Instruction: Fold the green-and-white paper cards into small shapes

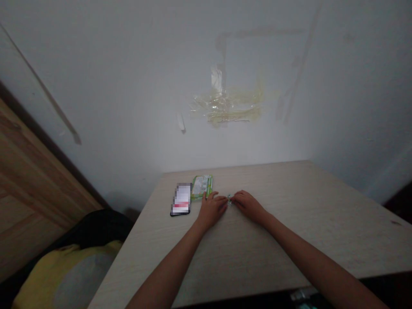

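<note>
From where I stand: one small item (pixel 229 200), pale with greenish and dark patches (too tiny to identify from here). Fingers of the left hand (pixel 213 209) and right hand (pixel 248 206) meet it from either side, so only its middle shows. Position: low at the tabletop (pixel 257 257); resting or slightly raised, cannot tell.

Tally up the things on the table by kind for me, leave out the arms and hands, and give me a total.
Phone: 1
Green packet: 1
Small item between the left hand and right hand, too small to identify, counted as one: 1
Total: 3
</note>
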The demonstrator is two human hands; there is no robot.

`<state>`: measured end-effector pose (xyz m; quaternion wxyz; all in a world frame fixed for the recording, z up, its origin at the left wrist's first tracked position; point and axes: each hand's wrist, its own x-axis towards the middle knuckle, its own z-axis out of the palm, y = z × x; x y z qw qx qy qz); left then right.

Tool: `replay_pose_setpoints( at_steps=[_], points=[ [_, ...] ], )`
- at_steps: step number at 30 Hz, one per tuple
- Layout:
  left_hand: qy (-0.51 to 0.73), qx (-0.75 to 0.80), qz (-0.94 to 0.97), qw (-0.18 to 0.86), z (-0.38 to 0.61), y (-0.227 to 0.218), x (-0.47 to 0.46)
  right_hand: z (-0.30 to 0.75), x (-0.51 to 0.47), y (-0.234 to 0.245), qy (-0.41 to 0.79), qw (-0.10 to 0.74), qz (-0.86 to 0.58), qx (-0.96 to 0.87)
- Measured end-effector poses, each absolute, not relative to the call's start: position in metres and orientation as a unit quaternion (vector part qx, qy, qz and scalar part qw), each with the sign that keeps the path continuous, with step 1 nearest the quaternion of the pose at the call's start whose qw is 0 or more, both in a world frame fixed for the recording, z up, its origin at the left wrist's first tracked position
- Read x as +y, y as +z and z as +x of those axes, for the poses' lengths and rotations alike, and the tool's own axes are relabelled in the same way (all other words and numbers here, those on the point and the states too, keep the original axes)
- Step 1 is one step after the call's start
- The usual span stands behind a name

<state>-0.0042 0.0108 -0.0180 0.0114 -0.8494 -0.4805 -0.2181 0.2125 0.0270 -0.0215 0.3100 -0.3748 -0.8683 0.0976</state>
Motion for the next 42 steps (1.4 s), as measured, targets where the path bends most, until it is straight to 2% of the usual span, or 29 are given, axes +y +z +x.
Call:
replay_pose_setpoints(
  at_steps=[7, 20, 28, 42],
  points=[
    [-0.208, -0.484, -0.849, 0.044, 0.000, -0.015, 0.003, 0.212, 0.020, -0.021, 0.099, 0.335, -0.410, -0.843],
    [-0.174, -0.498, -0.849, 0.024, -0.002, -0.015, 0.004, 0.203, 0.012, -0.009, -0.007, 0.251, -0.477, -0.842],
    [-0.170, -0.498, -0.851, -0.001, -0.003, -0.013, 0.004, 0.201, 0.014, -0.014, -0.004, 0.243, -0.476, -0.845],
    [-0.184, -0.492, -0.850, 0.022, -0.002, -0.017, 0.004, 0.199, 0.022, -0.025, 0.004, 0.269, -0.468, -0.842]
  ],
)
